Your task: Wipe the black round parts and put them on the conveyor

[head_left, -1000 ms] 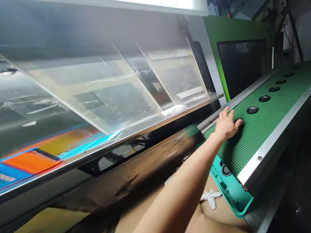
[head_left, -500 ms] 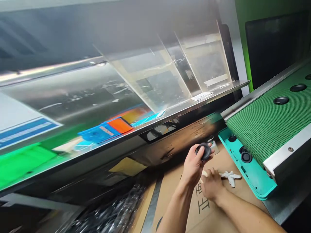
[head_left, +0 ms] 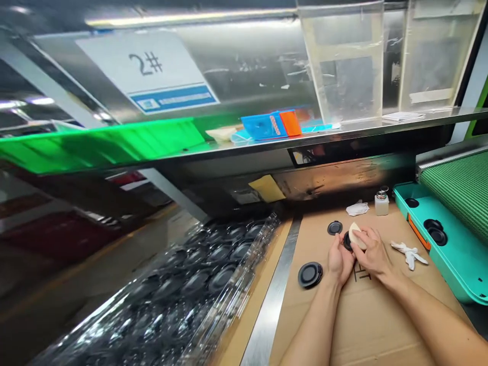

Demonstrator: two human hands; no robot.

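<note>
My left hand (head_left: 338, 260) grips a round black disc part (head_left: 346, 242) above the cardboard sheet (head_left: 366, 315). My right hand (head_left: 371, 252) presses a small pale pad (head_left: 356, 234) against that disc. Two more black discs lie on the cardboard: a larger one (head_left: 310, 274) left of my hands and a smaller one (head_left: 334, 227) just beyond them.
A clear plastic tray (head_left: 183, 300) of several black discs sits at the left. A teal tray (head_left: 446, 244) with black parts and a green conveyor belt (head_left: 463, 190) are at the right. A small bottle (head_left: 381, 202), white rags (head_left: 409, 252) and a steel shelf (head_left: 343, 133) lie beyond.
My left hand took a black disc off the green belt and brought it down over the cardboard. My right hand came in with the pale pad. The view swung left.
</note>
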